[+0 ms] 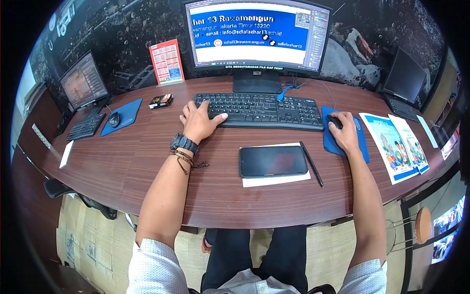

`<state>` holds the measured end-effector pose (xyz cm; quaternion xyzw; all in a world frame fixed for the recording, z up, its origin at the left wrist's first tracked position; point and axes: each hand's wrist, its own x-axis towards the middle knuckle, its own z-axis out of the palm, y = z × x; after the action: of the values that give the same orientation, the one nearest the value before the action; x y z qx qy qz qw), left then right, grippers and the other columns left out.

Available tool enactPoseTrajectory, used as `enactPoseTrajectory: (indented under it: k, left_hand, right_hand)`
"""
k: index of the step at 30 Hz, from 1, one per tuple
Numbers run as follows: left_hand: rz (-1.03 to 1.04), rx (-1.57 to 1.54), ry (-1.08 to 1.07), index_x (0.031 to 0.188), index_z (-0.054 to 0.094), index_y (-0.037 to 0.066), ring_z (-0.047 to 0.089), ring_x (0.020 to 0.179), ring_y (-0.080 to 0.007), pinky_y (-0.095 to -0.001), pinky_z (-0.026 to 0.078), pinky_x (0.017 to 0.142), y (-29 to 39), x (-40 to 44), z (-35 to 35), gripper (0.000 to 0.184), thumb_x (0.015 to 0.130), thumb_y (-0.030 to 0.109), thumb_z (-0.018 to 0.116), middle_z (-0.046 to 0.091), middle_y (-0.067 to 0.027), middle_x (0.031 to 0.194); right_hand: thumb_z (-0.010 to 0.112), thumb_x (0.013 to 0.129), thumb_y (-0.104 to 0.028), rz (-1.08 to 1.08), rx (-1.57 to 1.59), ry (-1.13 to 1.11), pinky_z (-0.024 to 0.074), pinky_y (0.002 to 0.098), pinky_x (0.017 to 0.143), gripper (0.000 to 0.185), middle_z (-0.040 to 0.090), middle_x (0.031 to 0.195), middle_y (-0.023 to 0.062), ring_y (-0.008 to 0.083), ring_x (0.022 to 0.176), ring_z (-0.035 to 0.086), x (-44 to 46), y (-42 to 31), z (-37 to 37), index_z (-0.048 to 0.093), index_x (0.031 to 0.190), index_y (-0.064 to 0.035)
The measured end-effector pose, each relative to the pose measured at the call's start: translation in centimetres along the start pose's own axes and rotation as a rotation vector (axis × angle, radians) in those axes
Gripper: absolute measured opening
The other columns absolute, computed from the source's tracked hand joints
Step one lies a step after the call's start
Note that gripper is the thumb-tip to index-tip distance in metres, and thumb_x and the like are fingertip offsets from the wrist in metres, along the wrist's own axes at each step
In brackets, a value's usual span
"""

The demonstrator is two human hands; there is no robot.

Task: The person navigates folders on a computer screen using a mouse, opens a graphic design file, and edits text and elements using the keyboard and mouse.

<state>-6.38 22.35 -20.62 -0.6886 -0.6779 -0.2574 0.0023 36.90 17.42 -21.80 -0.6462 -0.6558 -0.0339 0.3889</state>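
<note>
My left hand rests on the left end of a black keyboard, its fingers spread over the keys and the thumb near the lower edge. My right hand is wrapped round a black mouse on a blue mouse pad. Behind the keyboard a curved monitor shows a blue banner with white text. In front of the keyboard lies a dark phone on white paper, with a black pen to its right.
A red-framed calendar and a small dark box stand left of the monitor. Further left are a second screen, keyboard and mouse. Printed booklets lie on the right, before another dark monitor.
</note>
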Motion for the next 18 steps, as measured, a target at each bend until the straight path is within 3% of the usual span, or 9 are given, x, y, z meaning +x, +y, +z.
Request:
enactPoseTrajectory:
  k: [3, 5, 18]
  left_hand:
    - [-0.017, -0.010, -0.057, 0.142, 0.052, 0.003, 0.030, 0.138, -0.0455, -0.0637, 0.022, 0.112, 0.07, 0.02, -0.05, 0.087, 0.081, 0.061, 0.073, 0.039, -0.0296, 0.143]
    - [-0.011, 0.049, -0.042, 0.142, 0.052, 0.004, 0.035, 0.135, -0.0464, -0.0563, 0.030, 0.111, 0.15, -0.04, -0.05, 0.086, 0.081, 0.061, 0.073, 0.042, -0.0312, 0.141]
    - [-0.013, 0.041, -0.051, 0.141, 0.053, 0.004, 0.035, 0.137, -0.0453, -0.0568, 0.030, 0.111, 0.22, -0.08, -0.09, 0.085, 0.081, 0.061, 0.073, 0.041, -0.0302, 0.143]
  right_hand:
    - [0.064, 0.083, -0.019, 0.007, -0.015, 0.005, 0.0460, 0.0412, 0.099, 0.034, 0.059, 0.118, 0.0161, 0.0344, 0.114, 0.058, 0.01, -0.03, -0.08, 0.068, 0.114, -0.0049]
    - [0.064, 0.083, -0.019, 0.006, -0.016, 0.008, 0.0460, 0.0413, 0.099, 0.034, 0.059, 0.118, 0.0161, 0.0344, 0.114, 0.058, -0.01, -0.01, -0.09, 0.068, 0.114, -0.0048]
    - [0.064, 0.082, -0.018, 0.003, -0.011, 0.013, 0.0457, 0.0415, 0.100, 0.034, 0.060, 0.116, 0.0165, 0.0345, 0.113, 0.058, -0.01, -0.08, -0.22, 0.068, 0.112, -0.0042]
